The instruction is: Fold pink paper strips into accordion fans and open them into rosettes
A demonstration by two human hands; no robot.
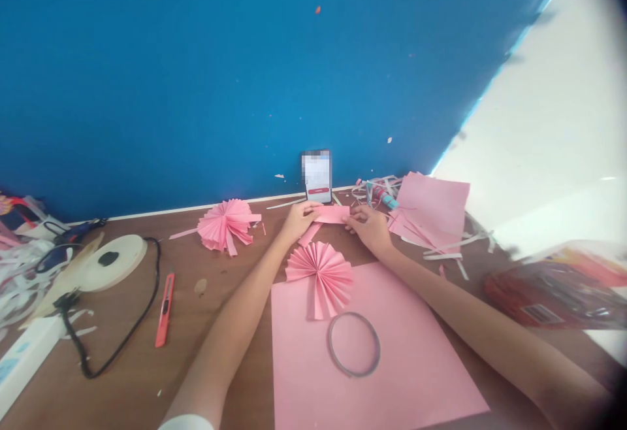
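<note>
A short pink paper strip [333, 214] is stretched between my two hands, just in front of the propped phone. My left hand [300, 219] pinches its left end, and my right hand [368, 226] grips the right end with thumb and fingers. Another pink strip [309, 234] slants down beneath my left hand. Nearer to me, a pleated pink paper fan [319, 276] rests on the far edge of a large pink sheet [392, 391]. A thin grey ring [332, 345] lies on that sheet.
A second pleated fan [225, 226] sits at the left, with a red cutter knife [165, 309] nearer. The phone [318, 178] leans on the blue wall. Pink sheets [435, 208] lie at right, near a plastic-wrapped package [553, 293]. A black cable [147, 315] and power strip [29, 358] are left.
</note>
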